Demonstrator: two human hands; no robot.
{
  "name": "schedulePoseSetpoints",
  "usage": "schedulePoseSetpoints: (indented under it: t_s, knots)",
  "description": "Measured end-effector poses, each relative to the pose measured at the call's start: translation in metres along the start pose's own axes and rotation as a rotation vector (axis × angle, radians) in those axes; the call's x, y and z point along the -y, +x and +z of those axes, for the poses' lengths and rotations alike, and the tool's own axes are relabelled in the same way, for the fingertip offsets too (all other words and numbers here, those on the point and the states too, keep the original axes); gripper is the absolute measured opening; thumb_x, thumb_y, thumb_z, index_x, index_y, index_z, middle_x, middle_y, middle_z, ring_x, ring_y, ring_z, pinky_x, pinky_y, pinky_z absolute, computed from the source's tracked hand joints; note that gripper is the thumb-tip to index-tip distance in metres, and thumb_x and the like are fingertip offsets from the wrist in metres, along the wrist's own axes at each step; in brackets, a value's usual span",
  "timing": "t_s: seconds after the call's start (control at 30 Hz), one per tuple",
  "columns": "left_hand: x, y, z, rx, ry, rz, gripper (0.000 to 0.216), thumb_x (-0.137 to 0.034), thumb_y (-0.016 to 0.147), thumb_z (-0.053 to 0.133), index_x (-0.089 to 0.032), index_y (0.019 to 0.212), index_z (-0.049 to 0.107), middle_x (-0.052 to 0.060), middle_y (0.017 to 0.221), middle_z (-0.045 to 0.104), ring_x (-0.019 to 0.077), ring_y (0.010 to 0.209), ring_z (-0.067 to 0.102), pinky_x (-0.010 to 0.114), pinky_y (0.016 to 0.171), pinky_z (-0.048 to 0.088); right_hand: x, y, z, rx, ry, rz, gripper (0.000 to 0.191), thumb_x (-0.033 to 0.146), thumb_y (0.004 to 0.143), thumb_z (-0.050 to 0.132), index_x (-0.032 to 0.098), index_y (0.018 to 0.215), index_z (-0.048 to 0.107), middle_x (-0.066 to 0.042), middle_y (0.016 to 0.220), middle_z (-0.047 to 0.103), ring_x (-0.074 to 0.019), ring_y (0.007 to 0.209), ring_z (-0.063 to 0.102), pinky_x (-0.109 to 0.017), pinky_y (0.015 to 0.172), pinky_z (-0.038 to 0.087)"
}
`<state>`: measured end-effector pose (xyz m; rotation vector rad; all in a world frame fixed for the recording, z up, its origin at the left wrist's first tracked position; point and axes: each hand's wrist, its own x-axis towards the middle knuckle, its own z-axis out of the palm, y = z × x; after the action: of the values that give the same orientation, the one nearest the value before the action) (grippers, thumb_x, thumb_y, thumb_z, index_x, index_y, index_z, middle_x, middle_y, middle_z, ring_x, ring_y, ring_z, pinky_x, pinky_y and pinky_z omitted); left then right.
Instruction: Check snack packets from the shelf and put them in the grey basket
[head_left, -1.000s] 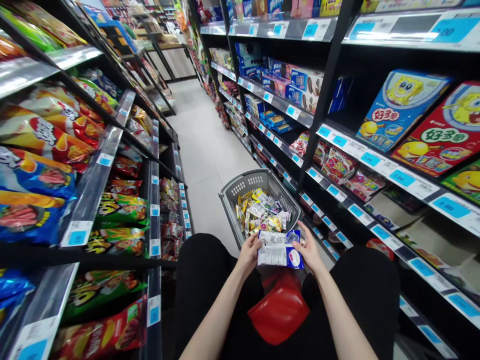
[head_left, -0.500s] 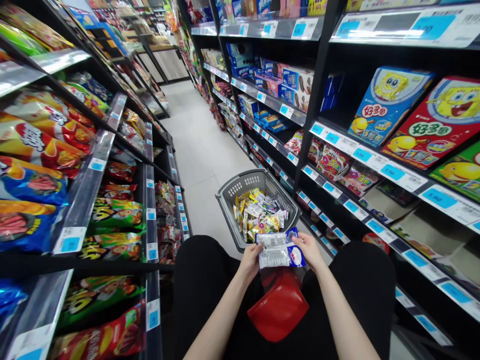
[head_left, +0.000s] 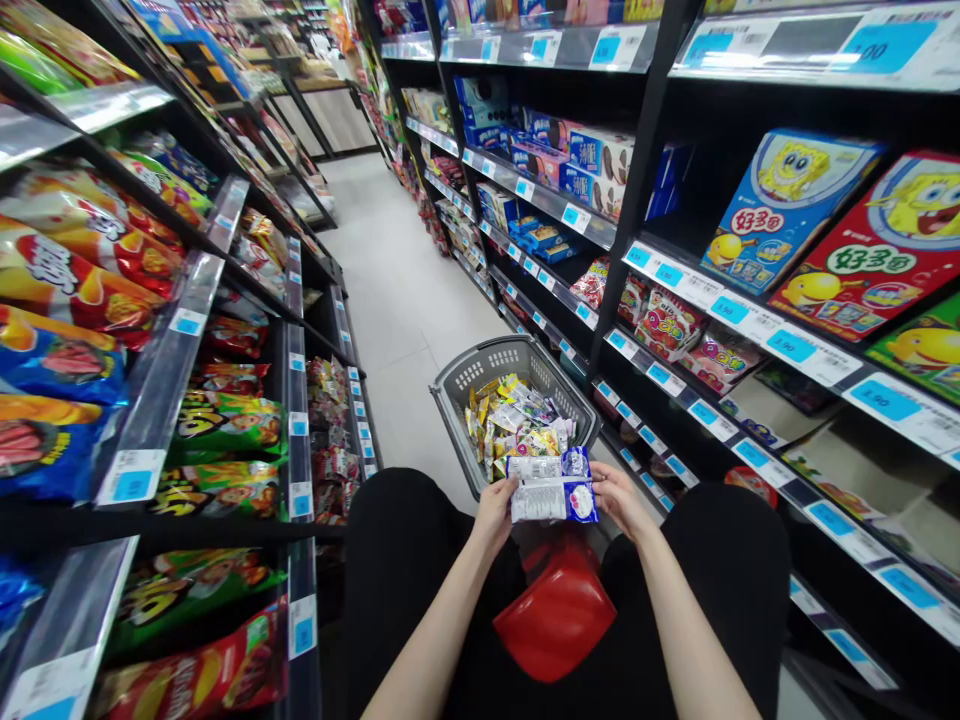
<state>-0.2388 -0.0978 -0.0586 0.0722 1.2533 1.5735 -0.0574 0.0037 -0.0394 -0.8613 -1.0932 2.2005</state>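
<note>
A flat blue-and-white snack packet (head_left: 552, 488) is held level between both hands, just above the near rim of a grey shopping basket (head_left: 465, 375). My left hand (head_left: 496, 508) pinches the packet's left edge and my right hand (head_left: 616, 497) grips its right edge. The basket stands on the aisle floor and is full of several small yellow and white wrapped snacks (head_left: 517, 425). A red plastic stool seat (head_left: 559, 612) shows between my black-trousered knees, below the packet.
Black shelving lines both sides of the narrow aisle. Chip bags (head_left: 67, 280) fill the left shelves; biscuit boxes (head_left: 787, 205) with a cartoon sponge sit on the right shelves behind blue price tags (head_left: 791, 347). Pale floor (head_left: 397, 280) runs ahead past the basket.
The packet and both hands have risen slightly and shifted a little left toward the basket rim; the packet now lies more level. The view has also drifted slightly.
</note>
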Motion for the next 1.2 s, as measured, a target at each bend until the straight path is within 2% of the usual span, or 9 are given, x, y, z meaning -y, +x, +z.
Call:
schedulePoseSetpoints:
  t_s: [0.23,0.47,0.53,0.7,0.8,0.9,1.0,1.1,1.2]
  knots:
    - [0.000,-0.001,0.004,0.034,0.037,0.010,0.040,-0.040,0.049,0.079,-0.007,0.068,0.066,0.008,0.059,0.067,0.0218,0.061,0.064,0.032,0.059,0.050,-0.004,0.006,-0.001,-0.156,-0.189,-0.078,0.024,0.035,0.059,0.068,0.016,0.074,0.067,-0.003,0.061,0.065,-0.0168,0.054,0.057,-0.027,0.051,0.044]
    - [0.004,-0.004,0.008,0.105,0.081,-0.014,0.038,-0.037,0.050,0.078,-0.007,0.071,0.067,0.009,0.064,0.067,0.0200,0.061,0.062,0.031,0.059,0.048,-0.008,0.010,-0.008,-0.306,-0.250,-0.119,0.018,0.031,0.061,0.064,0.017,0.073,0.064,0.000,0.055,0.061,-0.0152,0.049,0.053,-0.027,0.051,0.041]
    - [0.005,-0.002,0.006,0.097,0.130,0.036,0.035,-0.039,0.053,0.076,-0.009,0.067,0.066,0.007,0.062,0.065,0.0185,0.060,0.061,0.029,0.057,0.046,-0.009,0.011,-0.009,-0.297,-0.307,-0.172,0.018,0.033,0.063,0.062,0.018,0.073,0.064,-0.001,0.058,0.061,-0.0163,0.053,0.053,-0.028,0.054,0.042]
    - [0.001,0.003,-0.001,0.089,0.467,0.319,0.028,-0.038,0.059,0.070,-0.013,0.049,0.060,0.000,0.055,0.060,0.0146,0.060,0.058,0.024,0.059,0.044,-0.005,0.010,-0.015,-0.380,-0.649,-0.402,0.019,0.036,0.071,0.058,0.019,0.073,0.067,-0.005,0.073,0.058,-0.0200,0.073,0.053,-0.030,0.064,0.043]
    - [-0.002,0.001,-0.003,0.102,0.540,0.299,0.029,-0.039,0.064,0.065,-0.014,0.050,0.062,-0.001,0.046,0.057,0.0143,0.049,0.056,0.026,0.053,0.045,-0.002,0.008,-0.017,-0.360,-0.730,-0.396,0.022,0.036,0.074,0.054,0.019,0.077,0.068,-0.001,0.061,0.053,-0.0169,0.062,0.049,-0.028,0.061,0.041]
    - [-0.002,-0.002,-0.003,0.181,0.465,0.242,0.025,-0.034,0.063,0.065,-0.013,0.074,0.071,0.007,0.072,0.070,0.0222,0.070,0.064,0.034,0.068,0.050,0.002,0.005,-0.016,-0.303,-0.642,-0.332,0.025,0.036,0.076,0.050,0.017,0.078,0.066,-0.001,0.061,0.057,-0.0151,0.056,0.048,-0.026,0.056,0.038]
    - [-0.001,-0.001,-0.004,0.231,0.361,0.250,0.030,-0.029,0.063,0.062,-0.012,0.086,0.072,0.012,0.098,0.069,0.0277,0.097,0.060,0.038,0.085,0.045,0.004,0.003,-0.015,-0.267,-0.491,-0.307,0.028,0.036,0.076,0.045,0.017,0.073,0.066,-0.004,0.072,0.064,-0.0167,0.062,0.053,-0.026,0.057,0.039]
    - [-0.002,-0.001,-0.004,0.147,0.329,0.229,0.031,-0.032,0.066,0.059,-0.010,0.083,0.073,0.014,0.095,0.069,0.0294,0.094,0.061,0.039,0.082,0.047,0.005,0.001,-0.013,-0.253,-0.506,-0.291,0.029,0.038,0.075,0.049,0.017,0.065,0.066,-0.003,0.064,0.062,-0.0164,0.060,0.053,-0.025,0.055,0.038]
    - [-0.002,-0.002,-0.001,0.015,0.454,0.242,0.031,-0.030,0.061,0.069,-0.011,0.085,0.072,0.012,0.093,0.070,0.0280,0.087,0.063,0.035,0.076,0.050,0.002,0.001,-0.010,-0.262,-0.661,-0.275,0.021,0.037,0.068,0.062,0.016,0.064,0.064,0.002,0.050,0.052,-0.0124,0.050,0.045,-0.023,0.049,0.033]
